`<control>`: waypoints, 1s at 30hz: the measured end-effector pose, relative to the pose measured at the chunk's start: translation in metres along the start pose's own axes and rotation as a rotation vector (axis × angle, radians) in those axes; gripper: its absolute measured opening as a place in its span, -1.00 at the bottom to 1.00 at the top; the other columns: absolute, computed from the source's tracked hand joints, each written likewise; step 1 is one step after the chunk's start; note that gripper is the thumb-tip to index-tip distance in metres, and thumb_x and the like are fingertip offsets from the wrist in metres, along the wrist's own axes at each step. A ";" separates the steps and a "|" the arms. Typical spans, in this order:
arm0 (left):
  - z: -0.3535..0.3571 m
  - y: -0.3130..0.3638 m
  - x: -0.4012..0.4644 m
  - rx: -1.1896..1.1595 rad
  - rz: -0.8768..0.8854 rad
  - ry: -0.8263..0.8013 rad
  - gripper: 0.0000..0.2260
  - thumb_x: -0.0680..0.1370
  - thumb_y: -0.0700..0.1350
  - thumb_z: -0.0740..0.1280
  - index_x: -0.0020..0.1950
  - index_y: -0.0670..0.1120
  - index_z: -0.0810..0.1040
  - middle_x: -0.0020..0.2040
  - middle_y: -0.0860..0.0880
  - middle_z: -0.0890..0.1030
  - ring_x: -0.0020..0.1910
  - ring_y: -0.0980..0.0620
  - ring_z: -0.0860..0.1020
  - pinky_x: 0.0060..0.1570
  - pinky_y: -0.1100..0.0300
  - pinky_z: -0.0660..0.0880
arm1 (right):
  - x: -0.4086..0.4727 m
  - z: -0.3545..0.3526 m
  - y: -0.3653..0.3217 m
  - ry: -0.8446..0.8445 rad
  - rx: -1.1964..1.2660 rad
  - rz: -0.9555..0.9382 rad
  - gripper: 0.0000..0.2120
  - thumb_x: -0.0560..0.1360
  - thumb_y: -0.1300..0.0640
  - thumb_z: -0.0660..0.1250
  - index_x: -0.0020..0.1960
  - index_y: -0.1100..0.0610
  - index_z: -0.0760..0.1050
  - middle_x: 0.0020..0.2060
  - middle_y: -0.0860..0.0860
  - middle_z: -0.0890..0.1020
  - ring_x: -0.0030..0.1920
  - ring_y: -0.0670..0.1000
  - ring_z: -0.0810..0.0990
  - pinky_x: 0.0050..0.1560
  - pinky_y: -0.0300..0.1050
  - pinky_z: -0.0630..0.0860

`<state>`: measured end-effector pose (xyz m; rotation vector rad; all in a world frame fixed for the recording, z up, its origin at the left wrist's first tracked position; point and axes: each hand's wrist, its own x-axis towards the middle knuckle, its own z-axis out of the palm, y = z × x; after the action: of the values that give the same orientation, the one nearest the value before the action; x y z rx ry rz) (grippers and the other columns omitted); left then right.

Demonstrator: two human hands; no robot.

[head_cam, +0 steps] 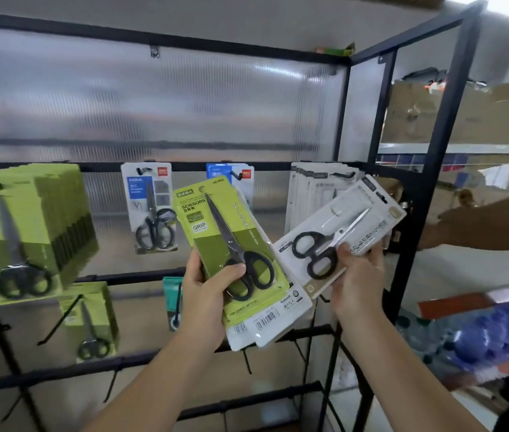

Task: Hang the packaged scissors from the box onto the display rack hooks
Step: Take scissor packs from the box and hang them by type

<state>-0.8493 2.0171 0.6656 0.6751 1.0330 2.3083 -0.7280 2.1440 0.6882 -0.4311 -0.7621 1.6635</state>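
While both forearms reach up before the black display rack, we log two lots. Left hand: thumb and fingers clamped on a fanned stack of green scissors packs, glossy blister card, black loop handles, printed "SCISSORS", "GRIP". Right hand: pinching a white scissors pack by its lower end, tilted right, just beside the hung white packs; its lettering seems too blurred to read.

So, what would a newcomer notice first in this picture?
In the centre, the left hand grips a green scissors pack, and the right hand holds a white scissors pack beside it. At far left, a thick stack of green packs hangs on the black rack.
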 end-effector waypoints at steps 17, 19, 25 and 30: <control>0.008 -0.022 -0.009 -0.002 0.022 0.233 -0.58 0.40 -0.41 0.33 -0.23 0.17 0.62 -0.22 0.00 0.69 -0.27 -0.06 0.67 -0.24 -0.10 0.60 | 0.045 -0.043 -0.022 -0.118 0.055 0.002 -0.41 0.53 0.43 0.19 0.41 -0.09 0.30 0.17 0.00 0.58 -0.08 -0.09 0.67 -0.29 -0.17 0.59; 0.004 -0.020 -0.010 0.064 0.036 0.223 -0.57 0.40 -0.42 0.33 -0.21 0.16 0.62 -0.21 0.00 0.68 -0.24 -0.06 0.66 -0.22 -0.09 0.60 | 0.052 -0.046 -0.023 -0.207 -0.108 -0.045 -0.41 0.53 0.43 0.18 0.38 -0.12 0.34 0.19 -0.03 0.57 0.03 -0.07 0.64 -0.20 -0.17 0.60; 0.006 -0.019 -0.010 0.141 0.031 0.157 -0.55 0.39 -0.42 0.33 -0.17 0.18 0.63 -0.14 -0.02 0.69 -0.21 -0.06 0.68 -0.34 0.01 0.60 | 0.076 -0.040 -0.037 -0.302 -0.572 -0.220 -0.43 0.55 0.38 0.18 0.46 -0.04 0.22 0.35 -0.08 0.42 0.01 -0.20 0.57 -0.11 -0.42 0.53; 0.008 -0.021 -0.007 0.145 0.022 0.104 -0.57 0.38 -0.44 0.32 -0.13 0.12 0.63 -0.12 -0.06 0.69 -0.19 -0.10 0.67 -0.34 0.02 0.59 | 0.085 -0.047 -0.051 -0.289 -0.874 -0.258 -0.44 0.53 0.35 0.22 0.44 -0.06 0.26 0.29 -0.02 0.50 -0.24 -0.07 0.57 -0.31 -0.41 0.51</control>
<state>-0.8338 2.0291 0.6525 0.6303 1.2558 2.3253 -0.6804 2.2427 0.6997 -0.6627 -1.6918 1.0920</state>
